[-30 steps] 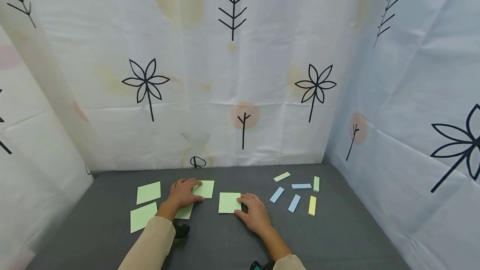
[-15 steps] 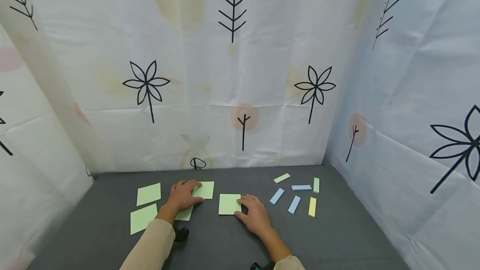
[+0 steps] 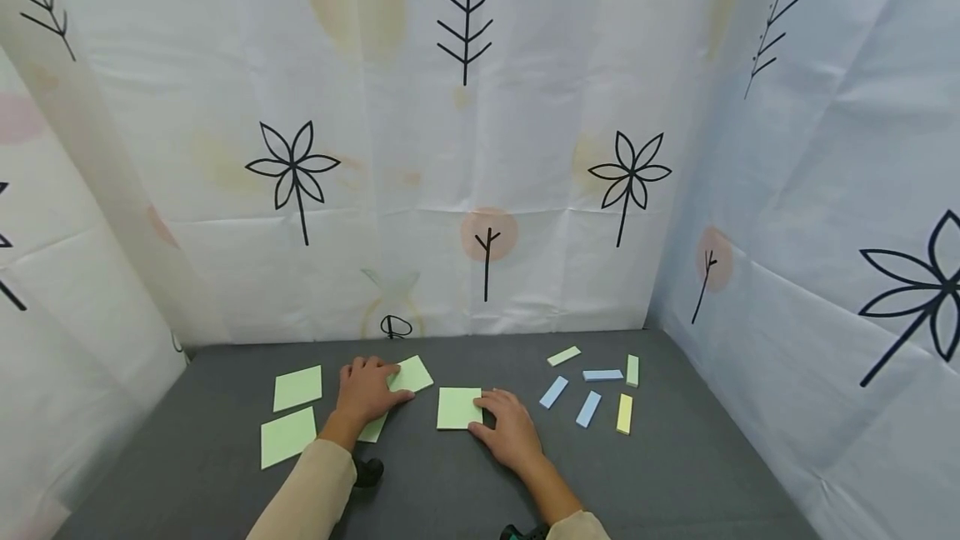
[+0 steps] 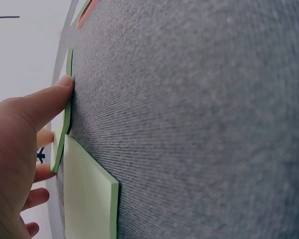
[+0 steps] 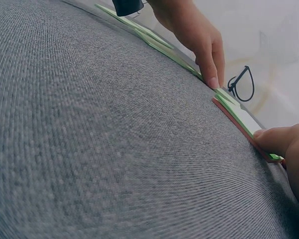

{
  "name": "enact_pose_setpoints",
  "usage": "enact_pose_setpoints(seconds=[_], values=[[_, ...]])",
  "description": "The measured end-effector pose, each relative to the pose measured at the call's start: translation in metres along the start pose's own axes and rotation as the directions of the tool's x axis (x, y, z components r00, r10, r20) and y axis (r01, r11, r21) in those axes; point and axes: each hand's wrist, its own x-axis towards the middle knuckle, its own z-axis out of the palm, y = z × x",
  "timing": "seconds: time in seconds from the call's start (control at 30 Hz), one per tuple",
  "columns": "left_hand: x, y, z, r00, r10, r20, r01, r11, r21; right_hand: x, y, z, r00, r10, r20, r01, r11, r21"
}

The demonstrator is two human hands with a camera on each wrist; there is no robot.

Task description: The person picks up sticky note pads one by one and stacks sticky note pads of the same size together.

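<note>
My left hand (image 3: pixel 365 392) pinches a light green sticky note pad (image 3: pixel 412 375), thumb on the near edge and fingers on the far side in the left wrist view. Partly under that hand lies another green pad (image 3: pixel 372 427), which shows nearer in the left wrist view as a thick square pad (image 4: pixel 92 194). To the right, a stack topped by a green sticky note pad (image 3: pixel 458 408) has a reddish bottom layer (image 5: pixel 239 123). My right hand (image 3: pixel 512 432) holds this stack by its right side, thumb along the near edge.
Two more green pads, one far (image 3: pixel 297 388) and one near (image 3: pixel 288 437), lie at the left. Several narrow sticky strips are scattered at the right, among them a blue one (image 3: pixel 588 409) and a yellow one (image 3: pixel 624 413). Printed cloth walls (image 3: pixel 525 148) surround the grey table (image 3: pixel 442 490).
The pad in my left hand has turned on the table, its far edge now slanting, and shifted slightly right. My right hand and its stack have stayed put.
</note>
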Motion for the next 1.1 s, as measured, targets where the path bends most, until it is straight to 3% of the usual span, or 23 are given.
enact_pose_setpoints(seconds=[0.33,0.63,0.83,1.1], values=[[0.000,0.007,-0.001,0.999,-0.036,0.014,0.035,0.995,0.098,0.001,0.002,0.000,0.999,-0.039,-0.017,0.039,0.999,0.004],[-0.008,0.017,0.003,1.000,0.005,-0.027,-0.001,0.989,0.150,-0.001,0.002,0.001,0.999,-0.037,-0.026,0.037,0.999,0.007],[-0.009,0.021,0.005,0.998,0.020,-0.061,-0.012,0.992,0.128,-0.001,0.004,0.002,0.999,-0.035,-0.029,0.036,0.999,0.001],[-0.007,0.006,0.007,0.995,0.009,-0.097,-0.012,1.000,-0.027,0.000,0.002,0.000,0.999,-0.044,-0.026,0.044,0.999,-0.010]])
